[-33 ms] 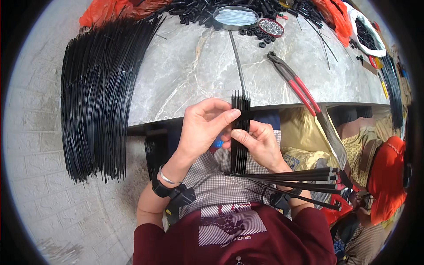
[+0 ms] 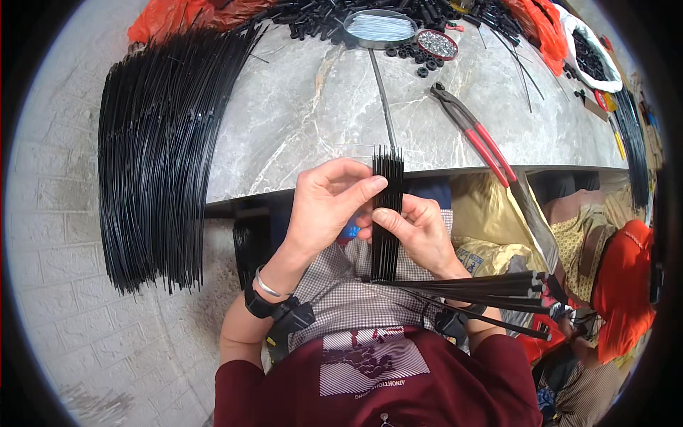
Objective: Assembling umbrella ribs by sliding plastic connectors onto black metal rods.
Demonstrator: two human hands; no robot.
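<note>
Upright before my lap stands a bundle of thin black umbrella ribs [image 2: 385,249], their pointed tips level with the table edge. My left hand [image 2: 320,206] is closed on its left side near the top, thumb laid across the front. Lower down, my right hand [image 2: 427,231] grips it from the right, thumb in front and the other fingers partly hidden behind. Black rods [image 2: 477,287] fan out to the right from the bundle's lower end. By the tips, a fine wire [image 2: 356,146] sticks out sideways. A thin dark rod [image 2: 380,89] lies on the table beyond the bundle.
Red-handled pincers [image 2: 473,132] lie on the grey marbled table [image 2: 299,121], overhanging its edge. A thick sheaf of black rods [image 2: 163,164] hangs over the left side. At the back are a tray of pale wires [image 2: 380,30], a red-rimmed dish [image 2: 437,45] and black plastic parts [image 2: 313,18].
</note>
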